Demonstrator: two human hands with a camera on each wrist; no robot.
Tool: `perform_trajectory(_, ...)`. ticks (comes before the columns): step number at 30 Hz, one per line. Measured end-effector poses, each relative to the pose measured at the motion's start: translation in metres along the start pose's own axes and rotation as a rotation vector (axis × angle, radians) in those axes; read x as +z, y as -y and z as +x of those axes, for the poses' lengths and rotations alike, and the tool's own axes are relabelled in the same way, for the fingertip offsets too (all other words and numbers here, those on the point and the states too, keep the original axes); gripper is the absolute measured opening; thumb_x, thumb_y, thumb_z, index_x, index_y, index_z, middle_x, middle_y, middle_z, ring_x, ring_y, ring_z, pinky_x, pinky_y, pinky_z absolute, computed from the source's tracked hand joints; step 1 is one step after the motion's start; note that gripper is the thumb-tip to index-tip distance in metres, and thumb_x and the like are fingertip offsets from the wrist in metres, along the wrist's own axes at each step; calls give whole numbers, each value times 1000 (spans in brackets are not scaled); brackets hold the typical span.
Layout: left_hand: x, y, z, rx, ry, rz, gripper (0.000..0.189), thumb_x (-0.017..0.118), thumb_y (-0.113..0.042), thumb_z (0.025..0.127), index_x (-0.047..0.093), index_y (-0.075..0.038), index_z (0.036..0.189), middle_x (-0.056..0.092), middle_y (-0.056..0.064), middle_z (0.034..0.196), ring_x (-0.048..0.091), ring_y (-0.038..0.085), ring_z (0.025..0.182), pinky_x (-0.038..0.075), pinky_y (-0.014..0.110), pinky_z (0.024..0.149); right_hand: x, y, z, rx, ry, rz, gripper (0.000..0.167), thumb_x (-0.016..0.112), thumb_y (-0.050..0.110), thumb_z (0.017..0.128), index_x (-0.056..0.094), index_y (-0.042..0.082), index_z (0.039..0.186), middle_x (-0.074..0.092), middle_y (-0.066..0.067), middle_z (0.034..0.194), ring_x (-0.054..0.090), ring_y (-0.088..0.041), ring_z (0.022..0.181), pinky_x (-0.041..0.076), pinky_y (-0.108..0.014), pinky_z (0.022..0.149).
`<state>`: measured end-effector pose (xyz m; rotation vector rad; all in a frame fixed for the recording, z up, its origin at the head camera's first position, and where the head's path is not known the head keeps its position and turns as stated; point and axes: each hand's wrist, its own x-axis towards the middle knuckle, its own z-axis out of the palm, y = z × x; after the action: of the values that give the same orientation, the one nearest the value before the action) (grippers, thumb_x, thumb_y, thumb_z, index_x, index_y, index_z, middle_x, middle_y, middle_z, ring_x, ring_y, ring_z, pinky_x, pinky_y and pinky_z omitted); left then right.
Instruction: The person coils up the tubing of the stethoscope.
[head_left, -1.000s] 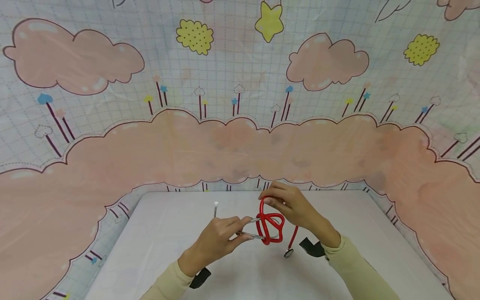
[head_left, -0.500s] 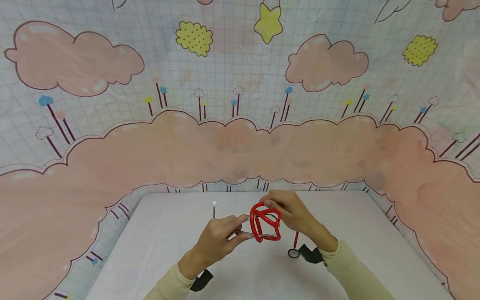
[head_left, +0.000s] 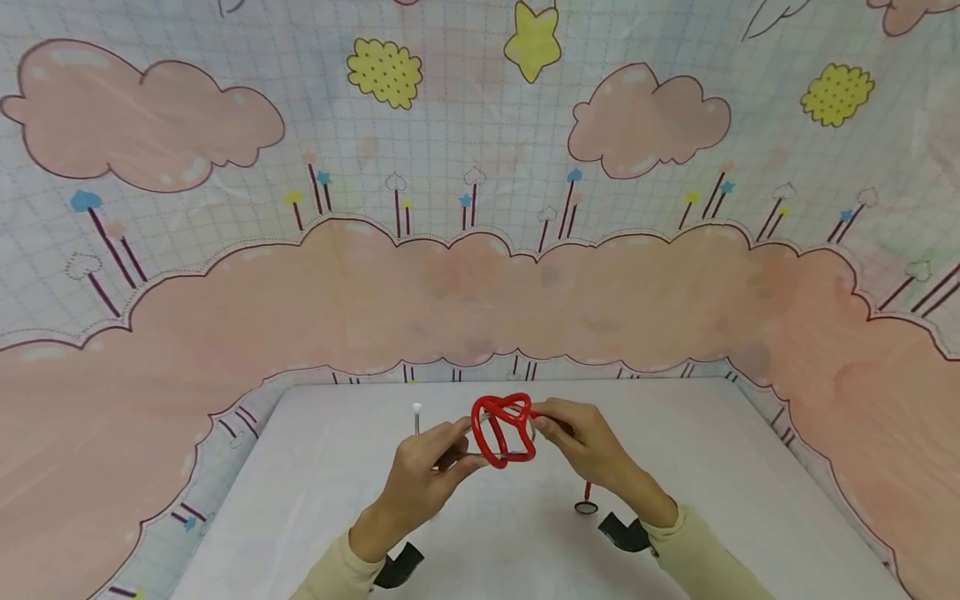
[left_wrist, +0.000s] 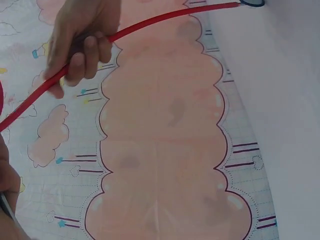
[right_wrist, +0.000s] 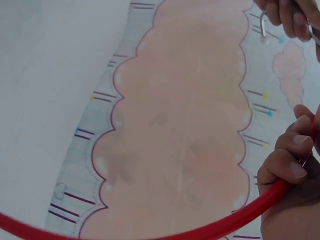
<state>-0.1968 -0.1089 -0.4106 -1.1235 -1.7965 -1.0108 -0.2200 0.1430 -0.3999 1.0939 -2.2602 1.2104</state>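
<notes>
Both hands hold a stethoscope with red tubing (head_left: pixel 502 458), which is wound in loops around its metal ear tubes in the head view. My left hand (head_left: pixel 423 471) grips the metal ear tubes, and a white ear tip (head_left: pixel 417 408) sticks up behind it. The right hand (head_left: pixel 592 437) pinches the red tubing at the right side of the loops. In the right wrist view its fingers (right_wrist: pixel 285 165) curl round the tube. Below that hand, the round chestpiece (head_left: pixel 587 507) hangs on the free end of the tubing. The other ear tip is hidden.
A white table (head_left: pixel 300 517) lies under the hands. Behind it rises a cloth backdrop (head_left: pixel 450 300) printed with clouds and stars. Black bands (head_left: pixel 624 533) show near both wrists, by the light sleeves (head_left: pixel 337 575).
The wound red loops have shifted left, close to the left hand's fingertips. My right hand has come down slightly, from above the loops to their right side. The chestpiece has swung a little right.
</notes>
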Motion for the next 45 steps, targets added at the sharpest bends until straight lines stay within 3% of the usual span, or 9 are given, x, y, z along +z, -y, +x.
perform_trajectory(4, 0, 6, -2, -99, -69, -10, 40, 72, -25, 88, 67, 5, 114, 52, 1, 66, 42, 6, 56, 38, 8, 52, 6, -4, -5, 40, 1, -2, 23, 62, 3, 93, 69, 3, 115, 59, 2, 77, 45, 0, 65, 42, -18, 53)
perform_trajectory(9, 2, 11, -6, -240, -129, -1, 46, 82, -5, 75, 66, 8, 117, 56, 3, 67, 44, 4, 58, 39, 10, 51, 14, -8, -9, 93, 11, 9, 22, 62, 7, 95, 69, 2, 115, 57, -3, 73, 44, 0, 64, 40, -18, 51)
perform_trajectory(15, 1, 12, -10, -327, -163, 36, 48, 83, -2, 73, 67, 6, 118, 58, 1, 68, 43, 2, 58, 39, 11, 51, 18, -11, -15, 149, 32, 15, 20, 61, 12, 97, 69, 4, 114, 57, 1, 73, 44, 2, 62, 39, -17, 50)
perform_trajectory(19, 1, 15, -10, -337, -184, 46, 46, 82, -2, 75, 66, 6, 118, 58, 0, 69, 43, 2, 58, 38, 12, 50, 18, -12, -17, 167, 41, 21, 21, 60, 14, 98, 69, 4, 115, 57, 5, 75, 45, 1, 62, 41, -18, 50)
perform_trajectory(29, 1, 16, -12, -423, -256, 91, 39, 80, -8, 80, 68, 5, 114, 57, 2, 66, 43, 3, 57, 38, 13, 50, 20, -16, -25, 214, 77, 24, 23, 59, 17, 99, 68, 5, 117, 63, 2, 82, 49, 0, 65, 46, -19, 52)
perform_trajectory(36, 1, 19, -10, -411, -315, 158, 38, 82, -2, 75, 69, 3, 110, 59, 1, 67, 44, 1, 56, 39, 12, 50, 20, -20, -34, 265, 112, 43, 26, 58, 21, 99, 67, 4, 117, 66, 0, 85, 53, -1, 67, 48, -20, 55)
perform_trajectory(45, 0, 28, -7, -418, -330, 219, 37, 82, -1, 74, 69, 6, 108, 57, 3, 65, 43, 3, 56, 37, 12, 50, 17, -14, -43, 269, 159, 14, 29, 58, 27, 99, 66, 7, 119, 67, 4, 86, 56, -1, 64, 50, -21, 55)
